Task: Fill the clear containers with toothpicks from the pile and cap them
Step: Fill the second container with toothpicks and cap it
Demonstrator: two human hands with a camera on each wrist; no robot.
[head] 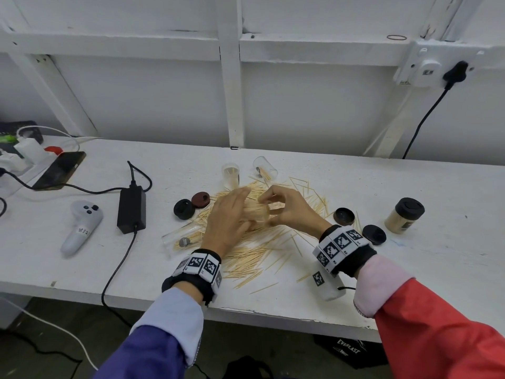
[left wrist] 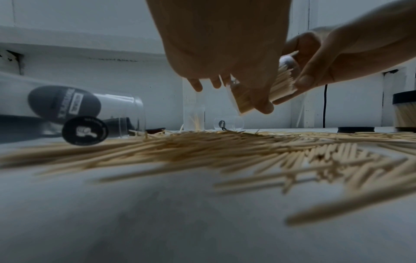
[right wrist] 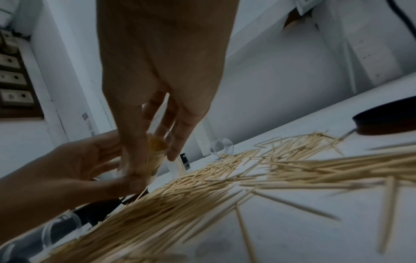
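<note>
Both hands up over the toothpick pile [head: 254, 250] mid-table [head: 410, 269]. Left hand [head: 228, 220] grips a clear container [head: 255, 214] tilted and packed with toothpicks, right hand [head: 287, 207] fingers curled round its open end. One capped container [head: 404, 215] far right, loose caps [head: 344, 216] nearby.

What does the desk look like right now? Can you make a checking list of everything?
Surface: white painted table, chipped front edge.
Job's things: pile of pale wooden toothpicks; clear toothpick-filled container in both hands; upright clear container; two tipped clear containers; four loose dark round lids; capped full jar.
Clutter: white game controller, black phone.
Grippers: left hand and right hand hold the container.
Cables: black power brick with lead; black wall plug cable.
Surroundings: white wall.
</note>
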